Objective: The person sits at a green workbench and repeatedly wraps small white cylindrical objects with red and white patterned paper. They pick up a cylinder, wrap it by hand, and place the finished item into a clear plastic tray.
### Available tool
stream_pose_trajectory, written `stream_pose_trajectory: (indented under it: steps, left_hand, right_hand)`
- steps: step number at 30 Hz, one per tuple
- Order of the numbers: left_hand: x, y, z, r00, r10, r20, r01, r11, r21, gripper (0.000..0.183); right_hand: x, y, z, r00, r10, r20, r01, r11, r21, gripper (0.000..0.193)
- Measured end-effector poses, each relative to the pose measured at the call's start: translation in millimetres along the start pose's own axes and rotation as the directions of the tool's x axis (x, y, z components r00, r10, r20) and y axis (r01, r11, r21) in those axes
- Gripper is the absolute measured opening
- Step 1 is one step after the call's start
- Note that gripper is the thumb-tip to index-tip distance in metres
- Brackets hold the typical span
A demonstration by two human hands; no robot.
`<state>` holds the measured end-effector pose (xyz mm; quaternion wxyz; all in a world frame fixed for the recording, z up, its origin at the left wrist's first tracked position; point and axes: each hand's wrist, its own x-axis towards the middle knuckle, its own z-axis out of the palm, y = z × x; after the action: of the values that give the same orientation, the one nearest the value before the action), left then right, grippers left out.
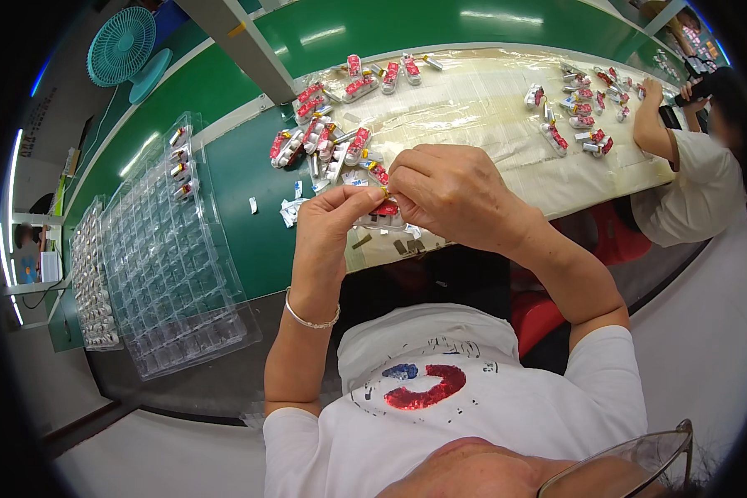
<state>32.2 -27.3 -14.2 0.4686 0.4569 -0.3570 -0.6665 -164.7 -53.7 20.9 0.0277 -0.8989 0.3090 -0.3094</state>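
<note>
Pinching a small yellow piece (384, 191) between thumb and forefinger of the left hand (330, 214), above the near left part of the cream bench cover (465, 95). Curling the right hand (455, 195) in close from the right, fingers folded; cannot tell the exact grip there, fingertips hidden. Probably held two-handed to steady so small a part, and kept near the body for a good look. Likely piled within easy reach just beyond: the heap of red-labelled units (314, 137). Bright yellow, tiny, mostly covered by fingers; no finer detail readable. Just below the fingertips, partly hidden: a red-labelled unit (387, 210), pale-shelled; cannot tell if joined to the yellow piece. Scattered just left: white slips (290, 212). Farther left, on the green bench, a clear pocketed tray (170, 266), with a few units in far-right pockets, perhaps for keeping units apart. Farther right, more units (585, 104) near a white-sleeved co-worker (697, 187). Far left, a turquoise fan (122, 47).
</note>
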Motion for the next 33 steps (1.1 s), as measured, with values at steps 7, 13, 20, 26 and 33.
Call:
stream_pose_trajectory:
  steps: [7,13,20,26,33]
  left_hand:
    - [-2.5,1.7,1.0,1.000,0.015,0.002,-0.015,0.999,0.033,0.014]
    - [-5.3,5.7,2.3,1.000,0.023,0.006,-0.024,0.999,0.043,0.014]
    - [-7.1,10.2,-0.4,0.997,0.071,0.001,-0.071,0.997,0.019,0.014]
    - [-5.7,1.3,-0.3,0.993,0.094,0.069,-0.083,0.984,-0.155,0.017]
    - [-1.3,-11.0,-1.2,0.973,0.051,0.226,0.000,0.976,-0.220,0.026]
  right_hand:
    - [-0.6,2.5,1.2,0.991,0.136,-0.005,-0.131,0.967,0.219,0.011]
    - [-2.2,4.1,4.5,0.981,0.191,-0.042,-0.166,0.926,0.339,0.004]
    - [-22.2,34.6,-1.0,0.846,0.525,0.093,-0.345,0.406,0.846,0.011]
    - [-34.6,17.1,1.0,0.866,0.476,0.151,-0.426,0.546,0.721,0.022]
    - [-27.0,-3.1,22.0,0.817,0.539,0.205,-0.260,0.026,0.965,0.027]
